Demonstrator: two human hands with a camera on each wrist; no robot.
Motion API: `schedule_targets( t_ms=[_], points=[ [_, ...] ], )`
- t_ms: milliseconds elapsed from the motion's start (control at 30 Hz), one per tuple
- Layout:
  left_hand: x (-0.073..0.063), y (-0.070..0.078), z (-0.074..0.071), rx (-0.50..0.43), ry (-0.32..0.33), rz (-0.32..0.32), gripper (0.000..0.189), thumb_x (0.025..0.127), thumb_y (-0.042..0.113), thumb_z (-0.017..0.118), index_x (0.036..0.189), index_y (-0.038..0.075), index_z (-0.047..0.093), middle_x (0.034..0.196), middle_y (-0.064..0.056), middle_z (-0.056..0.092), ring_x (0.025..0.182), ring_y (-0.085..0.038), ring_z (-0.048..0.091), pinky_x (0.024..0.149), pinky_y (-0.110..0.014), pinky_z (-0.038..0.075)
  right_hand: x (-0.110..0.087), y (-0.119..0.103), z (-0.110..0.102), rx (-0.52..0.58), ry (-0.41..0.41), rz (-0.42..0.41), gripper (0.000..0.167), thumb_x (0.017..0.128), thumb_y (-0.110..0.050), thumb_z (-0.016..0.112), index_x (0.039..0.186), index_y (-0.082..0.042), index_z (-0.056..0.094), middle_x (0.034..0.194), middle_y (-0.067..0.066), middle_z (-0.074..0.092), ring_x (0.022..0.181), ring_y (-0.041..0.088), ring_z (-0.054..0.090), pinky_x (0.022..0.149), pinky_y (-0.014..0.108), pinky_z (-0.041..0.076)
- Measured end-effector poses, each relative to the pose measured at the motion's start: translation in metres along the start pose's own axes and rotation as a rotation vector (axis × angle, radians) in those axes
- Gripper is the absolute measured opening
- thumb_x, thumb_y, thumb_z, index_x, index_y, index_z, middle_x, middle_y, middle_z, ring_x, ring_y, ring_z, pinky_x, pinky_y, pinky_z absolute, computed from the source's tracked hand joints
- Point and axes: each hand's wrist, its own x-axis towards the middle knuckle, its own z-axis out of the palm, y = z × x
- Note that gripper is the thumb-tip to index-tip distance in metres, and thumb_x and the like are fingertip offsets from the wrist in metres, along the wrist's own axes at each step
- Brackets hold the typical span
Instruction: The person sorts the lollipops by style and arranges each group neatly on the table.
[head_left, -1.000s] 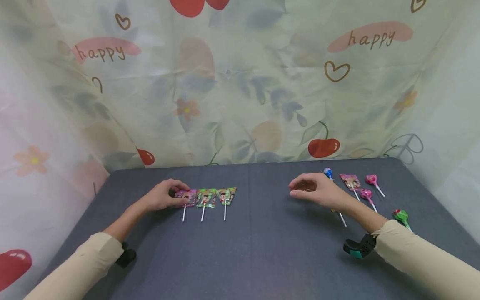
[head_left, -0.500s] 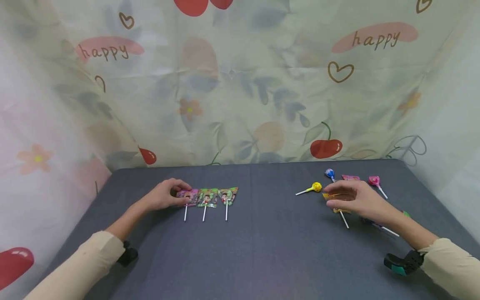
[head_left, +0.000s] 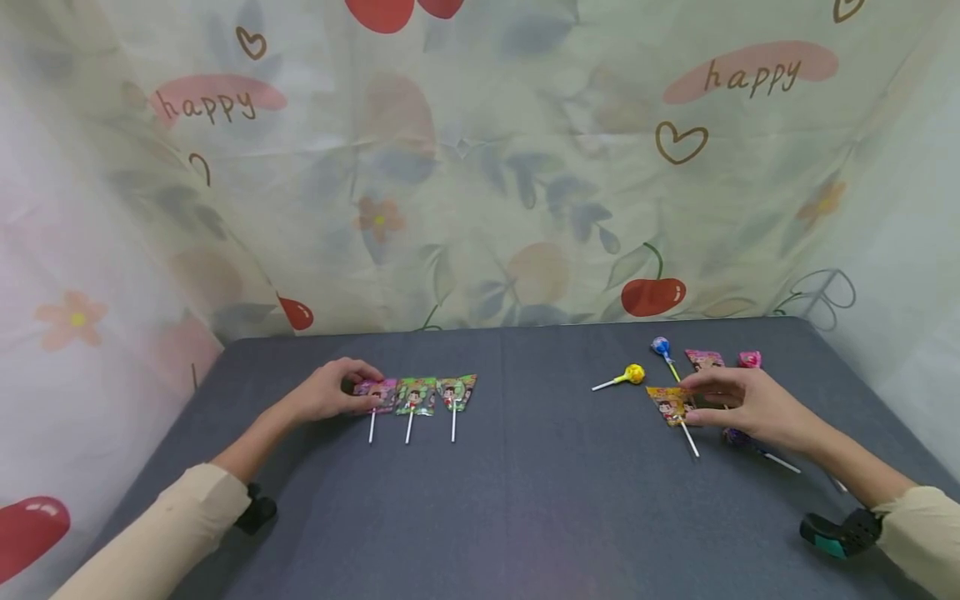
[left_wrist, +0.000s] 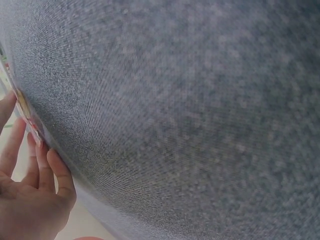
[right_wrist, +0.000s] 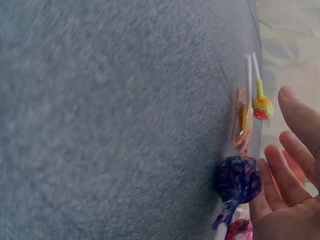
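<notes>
A grey table (head_left: 502, 508) fills the lower frame. At right, the right hand (head_left: 750, 407) has thumb and fingers parted by an orange packet (head_left: 667, 403); whether they touch, I cannot tell. Left of centre, the left hand (head_left: 330, 390) pinches a pink packet (head_left: 387, 393) beside two green packets (head_left: 415, 394). Smallest, a yellow lollipop (head_left: 635, 374) lies right of centre.

Both forearms (head_left: 251, 446) reach over the grey table (head_left: 517, 508): left hand (head_left: 330, 392) low at its left, right hand (head_left: 757, 408) at its right, thumbs (right_wrist: 298, 112) apart from fingers (right_wrist: 280, 172).
</notes>
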Motion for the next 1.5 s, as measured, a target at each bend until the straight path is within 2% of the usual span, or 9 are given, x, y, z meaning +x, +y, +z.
schedule_targets(
  t_ms=[300,500,800,1000,1267,1500],
  points=[
    [0.001,-0.001,0.003,0.001,0.002,0.000,0.041,0.091,0.030,0.079,0.123,0.006,0.069,0.115,-0.012,0.063,0.105,-0.031,0.055,0.090,-0.053,0.042,0.002,0.010,0.003,-0.059,-0.003,-0.005,0.045,0.086,-0.012,0.084,0.125,0.001,0.067,0.120,0.014,0.065,0.109,0.013,0.063,0.090,0.019,0.047],
    [0.001,-0.002,0.003,-0.002,-0.001,0.009,0.040,0.091,0.029,0.079,0.123,0.007,0.070,0.116,-0.011,0.063,0.106,-0.032,0.055,0.091,-0.053,0.042,0.006,0.011,0.005,-0.116,-0.004,0.023,0.049,0.084,-0.020,0.086,0.126,-0.002,0.067,0.122,0.010,0.065,0.111,0.017,0.061,0.090,0.022,0.049],
    [0.001,0.000,0.002,-0.008,-0.004,0.004,0.040,0.091,0.028,0.079,0.123,0.006,0.070,0.116,-0.012,0.063,0.107,-0.032,0.055,0.091,-0.053,0.042,0.014,0.012,0.009,-0.207,-0.046,0.007,0.060,0.080,-0.025,0.090,0.130,-0.003,0.066,0.126,0.011,0.062,0.109,0.026,0.056,0.083,0.030,0.050],
    [0.001,0.000,0.001,0.000,0.004,-0.008,0.040,0.091,0.028,0.079,0.123,0.006,0.070,0.117,-0.013,0.062,0.108,-0.033,0.055,0.092,-0.055,0.041,0.021,0.009,0.007,-0.230,-0.089,0.081,0.069,0.078,-0.030,0.090,0.133,0.002,0.062,0.124,0.013,0.062,0.103,0.027,0.054,0.078,0.029,0.048],
    [0.001,0.000,0.001,-0.008,0.004,-0.008,0.041,0.091,0.030,0.079,0.123,0.006,0.069,0.116,-0.013,0.062,0.107,-0.033,0.055,0.090,-0.053,0.042,0.026,0.007,0.006,-0.215,-0.121,0.140,0.061,0.075,-0.031,0.093,0.119,0.001,0.065,0.102,0.005,0.057,0.092,0.024,0.050,0.076,0.028,0.044],
    [0.002,-0.002,0.001,-0.010,0.000,-0.003,0.041,0.091,0.030,0.079,0.124,0.006,0.069,0.116,-0.012,0.062,0.106,-0.032,0.054,0.090,-0.052,0.042,0.023,0.008,0.007,-0.182,-0.107,0.095,0.055,0.075,-0.027,0.093,0.114,-0.004,0.061,0.109,0.006,0.058,0.100,0.024,0.054,0.080,0.034,0.047]
  ],
)
